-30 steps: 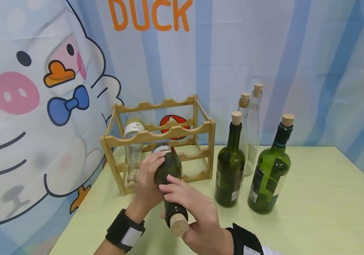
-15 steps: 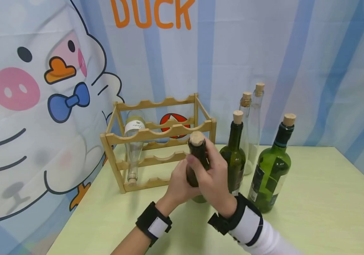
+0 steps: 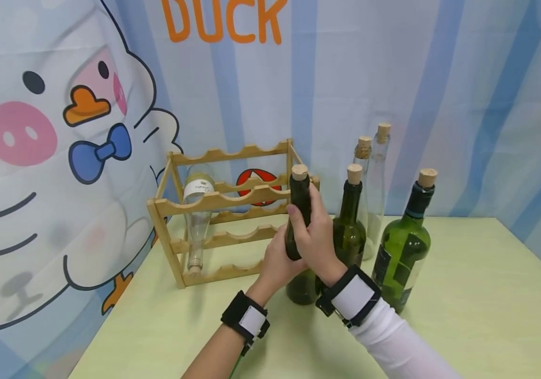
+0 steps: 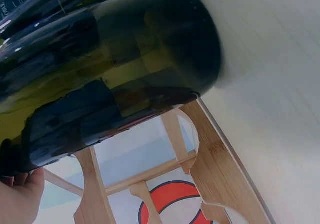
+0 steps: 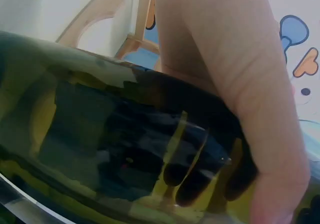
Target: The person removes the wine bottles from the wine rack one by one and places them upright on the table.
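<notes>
A dark green corked wine bottle [image 3: 300,196] stands nearly upright between both hands, in front of the rack's right end. My right hand [image 3: 315,239] grips it at the neck and shoulder, thumb toward me. Lower down, my left hand [image 3: 281,259] wraps the body from the left. The bottle's base [image 4: 197,39] is close over the table in the left wrist view. Through the green glass [image 5: 125,139] in the right wrist view, dark finger shapes show behind. Just right of it is another dark green corked bottle [image 3: 352,231], partly hidden by my right hand.
A wooden wine rack [image 3: 215,201] holds a clear corked bottle [image 3: 198,210], slanted neck-down toward me. A green bottle [image 3: 405,242] stands to the right, with two clear corked bottles [image 3: 380,184] [image 3: 362,153] behind. A printed curtain [image 3: 346,63] hangs behind the table [image 3: 469,295].
The bottle has gone from tilted, cork toward me in front of the rack, to nearly upright farther right. Both hands moved right with it, and the right hand turned around the neck.
</notes>
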Demonstrator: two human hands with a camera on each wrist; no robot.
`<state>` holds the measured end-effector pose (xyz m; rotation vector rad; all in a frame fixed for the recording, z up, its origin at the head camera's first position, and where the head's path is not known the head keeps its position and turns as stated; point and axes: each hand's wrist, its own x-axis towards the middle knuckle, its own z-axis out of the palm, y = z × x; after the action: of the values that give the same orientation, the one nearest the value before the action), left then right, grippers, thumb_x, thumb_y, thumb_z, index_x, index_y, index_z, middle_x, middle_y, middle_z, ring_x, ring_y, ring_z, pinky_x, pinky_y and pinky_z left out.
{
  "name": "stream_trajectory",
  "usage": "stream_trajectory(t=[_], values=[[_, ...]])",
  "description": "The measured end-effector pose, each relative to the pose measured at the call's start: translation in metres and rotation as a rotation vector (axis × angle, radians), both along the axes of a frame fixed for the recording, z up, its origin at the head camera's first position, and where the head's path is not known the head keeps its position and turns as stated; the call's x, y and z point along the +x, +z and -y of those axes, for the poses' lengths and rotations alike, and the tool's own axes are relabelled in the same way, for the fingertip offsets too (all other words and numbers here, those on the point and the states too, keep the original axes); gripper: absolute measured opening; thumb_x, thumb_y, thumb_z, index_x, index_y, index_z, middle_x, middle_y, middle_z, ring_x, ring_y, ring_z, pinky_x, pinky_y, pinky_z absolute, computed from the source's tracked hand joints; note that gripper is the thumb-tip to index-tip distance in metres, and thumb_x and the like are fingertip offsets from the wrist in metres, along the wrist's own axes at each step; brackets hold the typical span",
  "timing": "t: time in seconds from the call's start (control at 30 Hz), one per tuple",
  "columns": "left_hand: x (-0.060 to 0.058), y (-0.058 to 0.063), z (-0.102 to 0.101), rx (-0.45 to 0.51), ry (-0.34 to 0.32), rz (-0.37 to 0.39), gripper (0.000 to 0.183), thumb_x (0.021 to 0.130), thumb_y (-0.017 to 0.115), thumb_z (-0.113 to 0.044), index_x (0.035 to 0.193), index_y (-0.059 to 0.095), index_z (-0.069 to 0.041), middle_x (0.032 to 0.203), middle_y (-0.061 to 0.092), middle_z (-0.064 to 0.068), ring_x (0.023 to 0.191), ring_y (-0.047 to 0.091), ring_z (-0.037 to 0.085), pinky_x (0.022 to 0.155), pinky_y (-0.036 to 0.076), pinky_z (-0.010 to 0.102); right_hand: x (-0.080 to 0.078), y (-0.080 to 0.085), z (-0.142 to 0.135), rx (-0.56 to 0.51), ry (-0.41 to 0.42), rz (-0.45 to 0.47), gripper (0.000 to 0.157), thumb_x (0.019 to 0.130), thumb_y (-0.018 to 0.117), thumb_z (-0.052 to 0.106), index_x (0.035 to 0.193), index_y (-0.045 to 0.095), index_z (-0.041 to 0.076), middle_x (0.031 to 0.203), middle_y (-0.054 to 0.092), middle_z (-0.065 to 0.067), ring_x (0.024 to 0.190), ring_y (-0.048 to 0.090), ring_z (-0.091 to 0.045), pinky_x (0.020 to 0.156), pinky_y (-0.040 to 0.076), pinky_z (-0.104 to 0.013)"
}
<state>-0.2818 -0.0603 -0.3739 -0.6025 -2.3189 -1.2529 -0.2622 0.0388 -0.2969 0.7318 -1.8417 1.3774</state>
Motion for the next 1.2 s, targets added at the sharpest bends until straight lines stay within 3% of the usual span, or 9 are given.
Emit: stream_trajectory(t=[0.23, 0.5, 1.03, 1.2], values=[[-0.009, 0.002, -0.002, 0.041, -0.044, 0.106, 0.062, 0.074, 0.068, -0.028, 0.125, 0.038, -0.009, 0.116, 0.052, 0.009, 0.100, 0.054, 0.022, 0.081, 0.045, 0.039, -0.014, -0.002, -0.002, -0.014, -0.008, 0.034, 0.054, 0.091, 0.046, 0.014, 0.137, 0.023, -0.001, 0.129, 0.043, -0.022, 0.107, 0.053, -0.032, 0.087, 0.044, -0.044], [-0.018, 0.001, -0.005, 0.070, -0.048, 0.198, 0.066, 0.074, 0.066, -0.031, 0.129, 0.034, -0.012, 0.122, 0.050, 0.008, 0.108, 0.051, 0.022, 0.087, 0.043, 0.041, -0.028, -0.005, -0.003, -0.042, -0.035, 0.078, 0.052, 0.091, 0.045, 0.015, 0.137, 0.024, 0.001, 0.128, 0.043, -0.020, 0.110, 0.049, -0.031, 0.090, 0.041, -0.044], [-0.019, 0.000, -0.005, 0.099, -0.075, 0.228, 0.068, 0.075, 0.065, -0.031, 0.131, 0.032, -0.014, 0.125, 0.049, 0.008, 0.109, 0.050, 0.022, 0.090, 0.042, 0.042, -0.034, -0.012, -0.002, -0.041, -0.087, 0.039, 0.052, 0.092, 0.045, 0.017, 0.136, 0.025, -0.001, 0.127, 0.044, -0.022, 0.107, 0.050, -0.032, 0.089, 0.041, -0.045], [-0.015, 0.008, -0.002, -0.012, -0.058, 0.222, 0.063, 0.076, 0.065, -0.032, 0.129, 0.034, -0.013, 0.118, 0.053, 0.007, 0.101, 0.054, 0.020, 0.084, 0.045, 0.038, -0.034, -0.013, -0.002, -0.047, -0.091, 0.029, 0.053, 0.091, 0.045, 0.017, 0.136, 0.025, -0.002, 0.128, 0.043, -0.023, 0.109, 0.050, -0.033, 0.090, 0.041, -0.046]])
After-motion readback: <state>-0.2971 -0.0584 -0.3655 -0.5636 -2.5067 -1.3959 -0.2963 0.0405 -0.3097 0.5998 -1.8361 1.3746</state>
